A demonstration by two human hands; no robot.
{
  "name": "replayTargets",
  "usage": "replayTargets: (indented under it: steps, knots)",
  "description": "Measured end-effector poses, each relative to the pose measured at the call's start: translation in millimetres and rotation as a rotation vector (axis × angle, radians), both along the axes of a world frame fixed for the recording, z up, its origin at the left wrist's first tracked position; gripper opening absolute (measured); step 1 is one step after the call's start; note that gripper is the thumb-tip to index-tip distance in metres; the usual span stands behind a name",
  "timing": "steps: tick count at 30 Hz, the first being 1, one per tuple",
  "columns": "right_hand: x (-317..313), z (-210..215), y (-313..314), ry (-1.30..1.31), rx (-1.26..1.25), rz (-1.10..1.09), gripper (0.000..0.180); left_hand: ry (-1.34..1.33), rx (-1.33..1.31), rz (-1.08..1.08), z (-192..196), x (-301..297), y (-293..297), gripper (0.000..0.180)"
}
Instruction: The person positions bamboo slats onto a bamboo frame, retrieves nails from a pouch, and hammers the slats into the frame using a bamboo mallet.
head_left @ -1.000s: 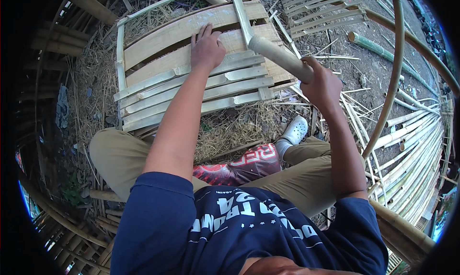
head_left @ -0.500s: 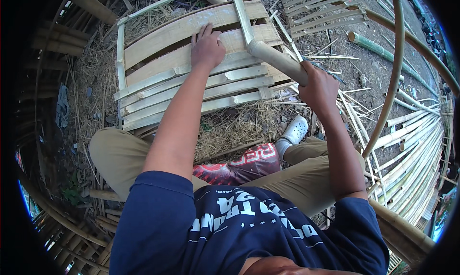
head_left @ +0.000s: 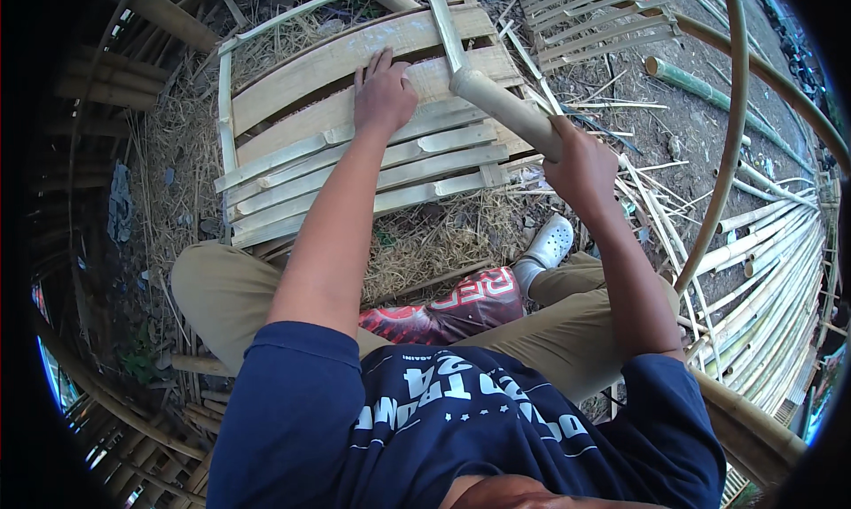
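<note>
Bamboo length (head_left: pixel 505 110) is in R hand (head_left: pixel 581 165), fingers wrapped tight round its near end; far end overlaps lower end of pale upright strip (head_left: pixel 443 22), can't tell if touching. L hand (head_left: pixel 386 93) lies palm-down, fingers loosely apart, on flat boards (head_left: pixel 292 85), no visible grip. Boards sit on ground in front of person, w/ pale slats (head_left: pixel 363 165) along near side & thin pale edging (head_left: pixel 226 101) on left. Maroon printed bag or cloth (head_left: pixel 479 303), can't tell which, is btwn legs; anything inside hidden. Pale clog w/ holes (head_left: pixel 554 240) contains R foot. Straw (head_left: pixel 443 243) nr boards; bamboo poles (head_left: pixel 771 314) piled far right.
</note>
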State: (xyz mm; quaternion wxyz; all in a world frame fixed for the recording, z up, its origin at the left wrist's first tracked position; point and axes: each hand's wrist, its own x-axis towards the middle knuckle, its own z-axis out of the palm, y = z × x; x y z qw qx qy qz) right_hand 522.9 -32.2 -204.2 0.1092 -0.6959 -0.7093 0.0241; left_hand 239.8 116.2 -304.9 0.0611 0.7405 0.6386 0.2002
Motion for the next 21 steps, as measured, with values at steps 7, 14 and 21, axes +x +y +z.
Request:
replayTargets:
  steps: [7,14,21]
  knots:
    - [13.4,5.5,-1.0,-0.002,-0.042,-0.016,0.05,0.018,-0.016,0.002,4.9,6.1,-0.5,0.041]
    - [1.1,28.9,-8.2,0.107,0.212,-0.068,0.06,0.044,-0.008,0.015,3.1,0.8,-1.9,0.04]
    - [0.3,0.3,-11.8,-0.055,-0.013,0.024,0.029,0.0,-0.02,0.013,1.0,0.0,-0.4,0.04]
